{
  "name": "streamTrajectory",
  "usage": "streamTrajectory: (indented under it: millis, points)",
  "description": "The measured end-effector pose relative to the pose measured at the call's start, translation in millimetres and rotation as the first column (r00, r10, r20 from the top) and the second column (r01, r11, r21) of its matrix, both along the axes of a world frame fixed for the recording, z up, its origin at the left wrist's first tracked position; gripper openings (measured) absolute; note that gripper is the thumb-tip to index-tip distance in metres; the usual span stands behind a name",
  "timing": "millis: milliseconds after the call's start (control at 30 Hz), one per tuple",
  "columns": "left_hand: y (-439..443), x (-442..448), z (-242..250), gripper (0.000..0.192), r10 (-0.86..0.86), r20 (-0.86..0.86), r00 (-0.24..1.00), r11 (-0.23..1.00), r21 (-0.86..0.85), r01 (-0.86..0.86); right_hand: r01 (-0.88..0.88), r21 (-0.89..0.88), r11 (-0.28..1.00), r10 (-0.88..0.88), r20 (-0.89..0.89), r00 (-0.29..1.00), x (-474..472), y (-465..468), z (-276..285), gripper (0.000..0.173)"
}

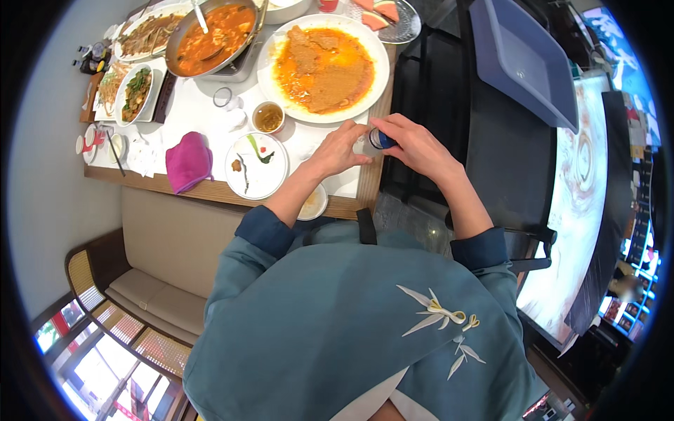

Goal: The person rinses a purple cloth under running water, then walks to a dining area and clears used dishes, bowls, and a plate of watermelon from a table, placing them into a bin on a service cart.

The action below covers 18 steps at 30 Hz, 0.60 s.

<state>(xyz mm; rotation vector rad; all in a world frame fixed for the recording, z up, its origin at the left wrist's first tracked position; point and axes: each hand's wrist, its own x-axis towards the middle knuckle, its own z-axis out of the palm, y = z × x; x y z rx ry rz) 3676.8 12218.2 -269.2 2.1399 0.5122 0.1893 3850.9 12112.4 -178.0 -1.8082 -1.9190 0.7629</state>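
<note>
At the table's right-hand corner both my hands are around a small container (383,139) with a dark blue end and what looks like a clear body. My right hand (421,144) grips the dark blue end. My left hand (339,150) has its thumb and fingers about the clear part, which they largely hide. Left of it lies a white plate (258,179) with a green stem and food scraps. A paper cup of brown liquid (268,117) stands above that plate. Beyond my hands is a large white plate (376,84) of orange, oily sauce.
A pan of red stew (216,42) sits on a tabletop burner (237,68). A magenta cloth (188,163) lies by the front edge. A small dish (314,202) is near my body. Right of the table, a grey-blue tub (532,68) rests on a black cart (505,152).
</note>
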Motion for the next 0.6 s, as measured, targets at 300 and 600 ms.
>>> streamTrajectory:
  millis: [300, 600]
  points:
    - [-38, 27, 41, 0.051, -0.281, -0.254, 0.926, 0.898, 0.272, 0.347, 0.145, -0.18, 0.973, -0.134, 0.07, 0.988, 6, -68, 10, 0.055]
    - [-79, 23, 27, 0.056, -0.268, -0.142, 0.953, 0.889, 0.346, 0.301, 0.518, -0.256, 0.816, -0.526, 0.042, 0.849, -18, -122, -23, 0.059]
